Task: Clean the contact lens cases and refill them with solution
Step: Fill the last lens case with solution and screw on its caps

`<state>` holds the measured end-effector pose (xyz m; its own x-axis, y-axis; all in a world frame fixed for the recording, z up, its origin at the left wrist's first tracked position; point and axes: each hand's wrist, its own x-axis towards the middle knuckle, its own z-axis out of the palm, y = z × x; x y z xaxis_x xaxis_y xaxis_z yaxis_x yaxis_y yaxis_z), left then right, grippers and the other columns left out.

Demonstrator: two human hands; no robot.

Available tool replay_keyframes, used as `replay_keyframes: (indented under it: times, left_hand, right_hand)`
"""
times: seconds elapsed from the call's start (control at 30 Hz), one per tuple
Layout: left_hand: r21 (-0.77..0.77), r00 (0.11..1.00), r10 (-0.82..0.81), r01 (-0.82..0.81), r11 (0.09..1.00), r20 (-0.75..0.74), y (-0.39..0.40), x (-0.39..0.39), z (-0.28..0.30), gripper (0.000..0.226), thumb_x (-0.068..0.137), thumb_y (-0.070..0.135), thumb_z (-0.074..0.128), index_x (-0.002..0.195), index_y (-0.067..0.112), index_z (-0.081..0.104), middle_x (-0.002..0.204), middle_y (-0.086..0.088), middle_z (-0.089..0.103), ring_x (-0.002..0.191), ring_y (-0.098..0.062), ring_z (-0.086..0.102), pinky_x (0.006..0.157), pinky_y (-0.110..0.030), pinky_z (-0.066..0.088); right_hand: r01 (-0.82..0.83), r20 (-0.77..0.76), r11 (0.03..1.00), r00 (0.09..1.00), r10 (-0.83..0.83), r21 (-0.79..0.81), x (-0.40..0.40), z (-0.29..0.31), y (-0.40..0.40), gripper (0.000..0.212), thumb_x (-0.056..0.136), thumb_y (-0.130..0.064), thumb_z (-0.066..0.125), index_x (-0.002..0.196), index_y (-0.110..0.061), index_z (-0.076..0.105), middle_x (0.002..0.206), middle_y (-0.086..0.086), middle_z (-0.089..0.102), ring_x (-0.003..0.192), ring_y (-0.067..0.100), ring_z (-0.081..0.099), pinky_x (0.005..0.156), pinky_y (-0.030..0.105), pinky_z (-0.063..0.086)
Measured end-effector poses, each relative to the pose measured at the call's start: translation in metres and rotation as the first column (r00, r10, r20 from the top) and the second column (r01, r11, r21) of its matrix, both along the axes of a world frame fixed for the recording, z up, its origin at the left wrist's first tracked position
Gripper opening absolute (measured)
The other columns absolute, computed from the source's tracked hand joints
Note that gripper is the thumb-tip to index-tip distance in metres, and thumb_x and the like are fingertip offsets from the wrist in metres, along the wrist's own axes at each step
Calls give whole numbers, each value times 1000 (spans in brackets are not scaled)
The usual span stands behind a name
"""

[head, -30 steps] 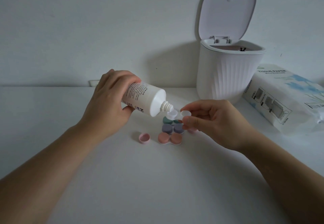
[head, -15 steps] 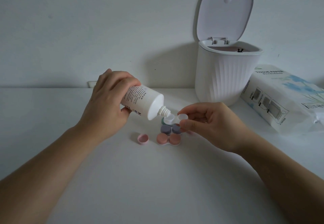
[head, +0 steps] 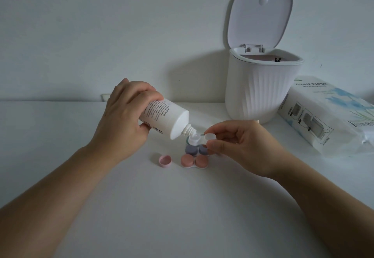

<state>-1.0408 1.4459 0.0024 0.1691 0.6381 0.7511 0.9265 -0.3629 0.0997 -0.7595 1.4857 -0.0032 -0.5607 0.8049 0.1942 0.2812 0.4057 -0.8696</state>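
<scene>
The white desk (head: 182, 213) runs back to the wall, and its far edge carries the bulkiest things: a ribbed white bin (head: 261, 92) with its lid tipped up, standing against the wall toward the far right, and beside it at the right edge a pack of tissue paper (head: 327, 116) lying flat. The near half of the desk is bare apart from the two forearms, so there is wide room to draw either arm back or to set things down; the far right is the crowded side. The left hand (head: 123, 120) has its grip wrapped round the solution bottle (head: 164, 118), tilted nozzle-down toward the middle of the desk. The right hand (head: 244, 144) pinches an open white lens case (head: 199, 138) between thumb and fingertips, lifted just above the desk, with the nozzle at or just over its nearer well; whether liquid is running cannot be told. Directly below sit the other cases in a close cluster: a purple case (head: 195, 149) and, nearest the front, a salmon case (head: 195, 161), both capped, with a green one barely showing behind the raised case. A loose pink cap (head: 165, 160) lies open-side up just left of the cluster. By my reading the work is partway through: one case is being filled, its caps have yet to go back on, and the capped ones may be finished or waiting, which cannot be settled here.
</scene>
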Motion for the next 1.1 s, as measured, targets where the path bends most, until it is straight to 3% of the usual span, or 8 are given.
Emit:
replay_keyframes:
  times: [0.37,0.53,0.97,1.1]
  left_hand:
    - [18,1000,4,-4,1000,3,0,0,0,67,61,-8,84,120,13,61,123,-5,54,121,-30,46,122,-46,23]
    - [34,1000,11,-11,999,-1,1,0,0,65,60,-9,84,118,11,62,122,-7,56,119,-31,46,121,-46,24]
    - [48,1000,5,-5,999,-7,1,0,1,64,60,-12,83,116,10,63,121,-8,57,117,-33,48,119,-50,26]
    - [46,1000,6,-6,999,2,1,0,1,65,60,-12,83,118,11,62,122,-8,57,117,-32,47,119,-49,27]
  right_hand:
    - [4,-18,1000,1000,-4,-13,0,0,0,15,87,-22,77,101,-25,73,83,-7,80,78,5,75,78,22,58]
    - [-12,-32,1000,999,11,-24,0,0,0,13,89,-17,76,101,-22,74,82,-6,80,73,3,74,71,14,53]
    - [-13,-38,1000,999,12,-23,-1,0,0,14,89,-17,76,101,-22,73,83,-6,80,78,5,75,73,15,54]
    - [-7,-48,1000,999,6,-26,-1,1,0,13,89,-17,76,100,-24,73,83,-4,80,72,3,73,71,17,53]
